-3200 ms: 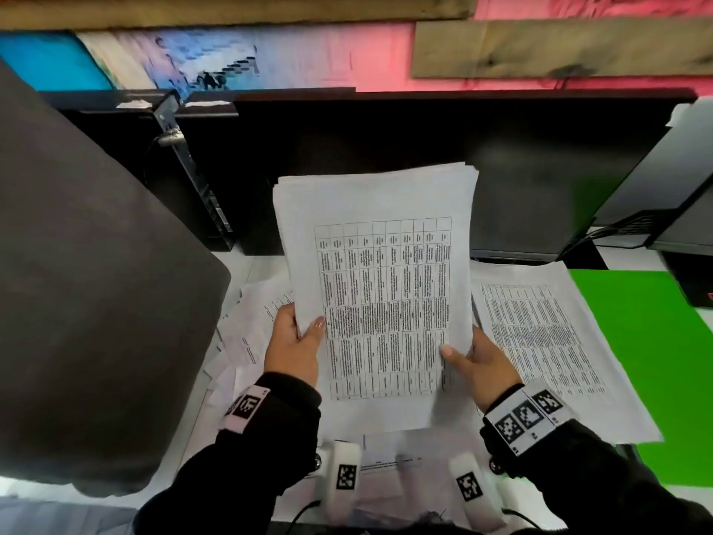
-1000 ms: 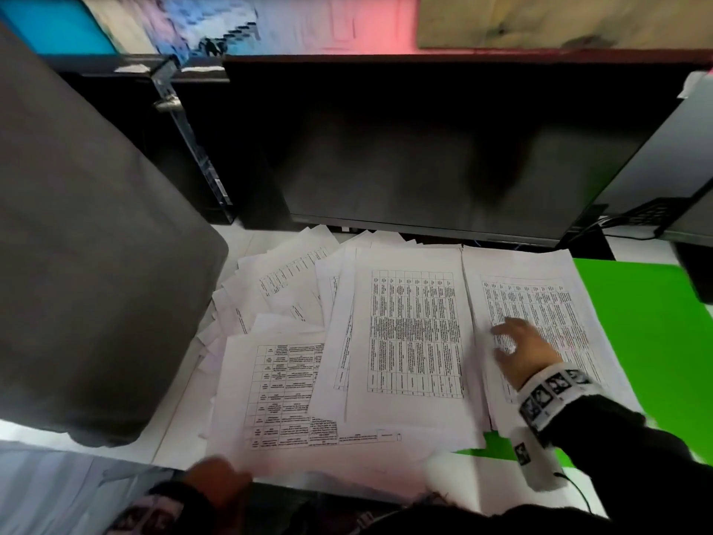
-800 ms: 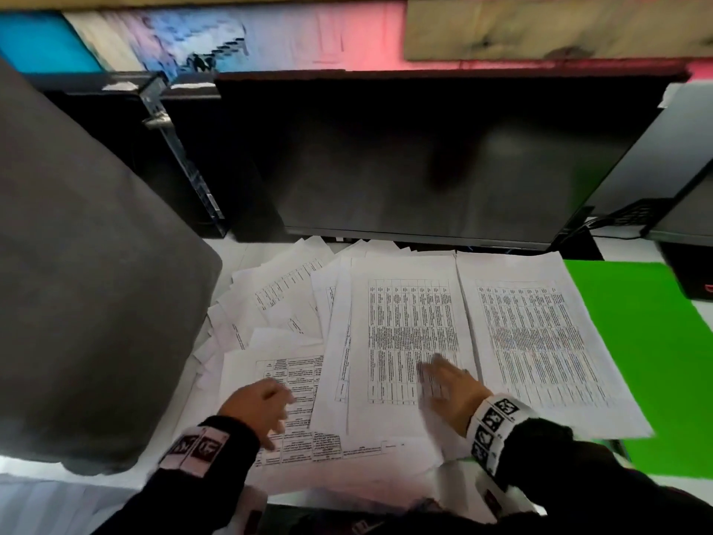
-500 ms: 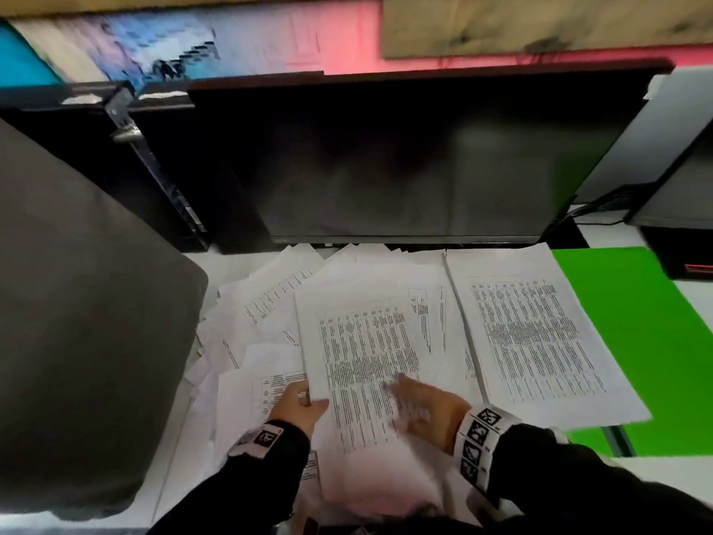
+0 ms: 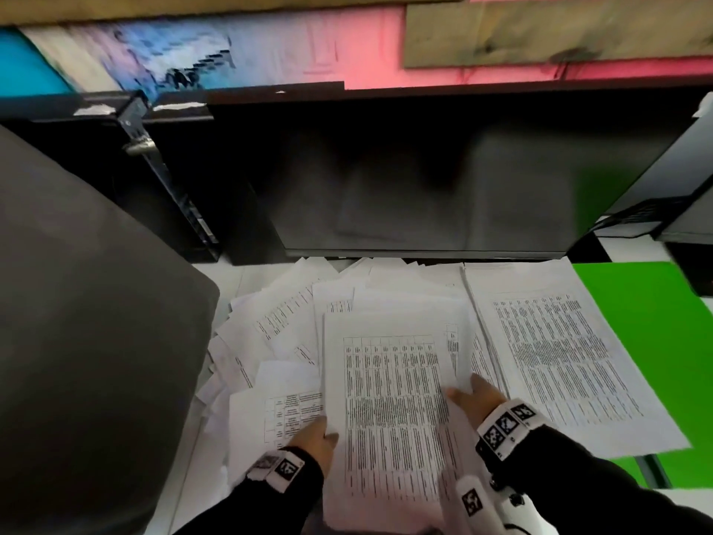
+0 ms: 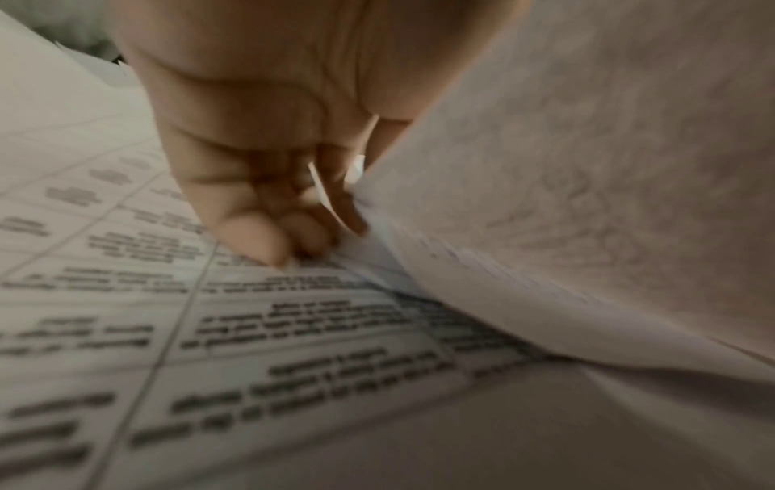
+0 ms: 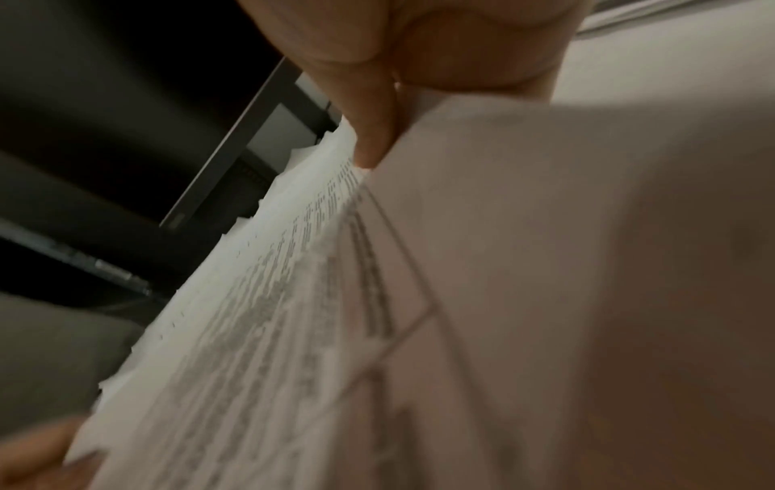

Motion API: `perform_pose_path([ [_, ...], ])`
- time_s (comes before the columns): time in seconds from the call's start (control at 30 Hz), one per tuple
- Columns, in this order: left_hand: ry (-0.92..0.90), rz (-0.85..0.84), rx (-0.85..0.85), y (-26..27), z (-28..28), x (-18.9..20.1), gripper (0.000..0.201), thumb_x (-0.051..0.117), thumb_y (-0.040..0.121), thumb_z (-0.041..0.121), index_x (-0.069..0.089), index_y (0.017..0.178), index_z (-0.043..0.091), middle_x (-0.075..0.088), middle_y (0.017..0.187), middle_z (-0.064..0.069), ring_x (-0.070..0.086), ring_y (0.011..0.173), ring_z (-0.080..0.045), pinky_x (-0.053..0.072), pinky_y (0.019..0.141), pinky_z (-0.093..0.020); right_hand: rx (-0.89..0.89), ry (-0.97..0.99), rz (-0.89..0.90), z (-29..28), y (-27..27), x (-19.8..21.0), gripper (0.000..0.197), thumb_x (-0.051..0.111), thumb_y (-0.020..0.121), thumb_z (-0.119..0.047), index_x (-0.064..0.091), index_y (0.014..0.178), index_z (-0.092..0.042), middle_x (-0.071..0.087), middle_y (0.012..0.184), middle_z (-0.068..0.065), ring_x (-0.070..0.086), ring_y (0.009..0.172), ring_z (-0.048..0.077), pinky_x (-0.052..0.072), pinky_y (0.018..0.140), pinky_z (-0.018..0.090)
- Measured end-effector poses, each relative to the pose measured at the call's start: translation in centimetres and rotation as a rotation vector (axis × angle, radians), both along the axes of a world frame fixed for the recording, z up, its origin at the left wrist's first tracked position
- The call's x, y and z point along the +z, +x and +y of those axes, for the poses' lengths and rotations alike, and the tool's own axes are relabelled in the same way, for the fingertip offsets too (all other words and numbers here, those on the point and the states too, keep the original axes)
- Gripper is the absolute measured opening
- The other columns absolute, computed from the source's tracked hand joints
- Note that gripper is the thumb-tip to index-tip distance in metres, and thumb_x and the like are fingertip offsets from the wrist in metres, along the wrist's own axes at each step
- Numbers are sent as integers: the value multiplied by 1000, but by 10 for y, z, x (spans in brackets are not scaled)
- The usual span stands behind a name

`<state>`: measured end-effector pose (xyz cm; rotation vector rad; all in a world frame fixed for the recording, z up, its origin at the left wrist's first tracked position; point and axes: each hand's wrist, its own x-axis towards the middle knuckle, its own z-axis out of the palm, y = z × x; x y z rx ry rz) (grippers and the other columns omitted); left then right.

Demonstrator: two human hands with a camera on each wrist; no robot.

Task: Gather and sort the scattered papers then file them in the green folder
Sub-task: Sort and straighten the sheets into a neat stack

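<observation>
Papers [image 5: 281, 330] lie fanned loose on the left of the desk [image 5: 216, 276], and beside them the left hand [image 5: 314, 438] curls its fingers under the left edge of a printed bundle [image 5: 393, 411] with the thumb on top, lifting it off the sheet below. The right hand [image 5: 476, 399] pinches the bundle's right edge, just left of a squared stack [image 5: 559, 353] that overlaps the green folder [image 5: 656, 341] at far right. This looks like the gathering-and-sorting step, and the next move likely calls for carrying the bundle clear without dragging loose sheets, then squaring its edges.
</observation>
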<state>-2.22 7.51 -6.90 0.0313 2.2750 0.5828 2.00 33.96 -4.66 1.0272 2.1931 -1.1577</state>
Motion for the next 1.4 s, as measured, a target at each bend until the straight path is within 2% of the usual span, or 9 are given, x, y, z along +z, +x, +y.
perform_pose_path([
  [0.23, -144, 402, 70, -14, -13, 10, 36, 63, 79, 38, 53, 113, 28, 44, 124, -1, 43, 116, -22, 36, 98, -28, 132, 132, 1, 4, -6, 1, 13, 49, 93, -24, 50, 99, -12, 52, 81, 0, 50, 76, 16, 38, 78, 27],
  [0.43, -225, 401, -116, -56, -33, 24, 76, 74, 62, 55, 41, 128, 37, 37, 135, 10, 33, 124, -18, 30, 102, -31, 311, 133, -104, 16, 4, 5, 23, 53, 91, -28, 42, 73, -20, 51, 76, -3, 52, 82, 17, 38, 72, 23],
  [0.57, -274, 357, -328, -76, -25, 24, 100, 75, 53, 63, 29, 138, 39, 30, 141, 9, 27, 130, -20, 25, 106, -36, 299, 78, -43, 14, 9, 9, 10, 57, 90, -25, 55, 89, -15, 58, 82, -1, 55, 78, 15, 39, 68, 21],
  [0.67, -310, 373, -377, -81, -20, 22, 102, 77, 45, 64, 33, 133, 39, 33, 135, 8, 28, 127, -20, 25, 103, -35, 279, 58, -26, 15, 9, 14, 27, 56, 90, -20, 44, 67, -25, 51, 68, -7, 50, 64, 8, 35, 55, 14],
  [0.77, -393, 348, -458, -88, -18, 27, 87, 76, 41, 67, 48, 116, 33, 38, 123, 7, 33, 117, -20, 28, 92, -32, 195, 72, 43, 21, 6, 16, 17, 56, 90, -15, 56, 107, -14, 65, 101, 7, 60, 97, 23, 47, 78, 24],
  [0.87, -506, 243, -584, -96, -13, 33, 75, 72, 46, 71, 60, 100, 21, 41, 113, 1, 37, 110, -23, 31, 92, -36, 81, 163, 59, 28, 3, 19, 48, 55, 90, -18, 40, 133, -4, 55, 127, 16, 54, 116, 30, 41, 94, 31],
  [1.03, -175, 50, -427, -87, -15, 22, 67, 83, 62, 37, 41, 113, 26, 51, 108, 2, 55, 99, -21, 44, 87, -31, 66, 209, 77, 38, 5, 18, 16, 55, 90, -19, 51, 102, -9, 56, 78, 7, 52, 75, 22, 39, 69, 28],
  [1.2, -251, -2, -527, -83, -20, 26, 47, 64, 84, 36, 54, 124, 14, 57, 129, -7, 52, 119, -23, 40, 96, -27, 167, 255, -9, 41, 5, 10, 22, 56, 90, -20, 54, 108, -8, 56, 87, 9, 49, 81, 20, 38, 74, 26],
  [1.4, -286, 223, -163, -123, -73, 67, 59, 60, 85, 42, 46, 135, 13, 45, 143, -7, 41, 131, -23, 30, 106, -26, 133, 268, 3, 42, 6, 5, 19, 54, 89, -11, 56, 108, -7, 56, 76, 4, 50, 75, 20, 35, 70, 24],
])
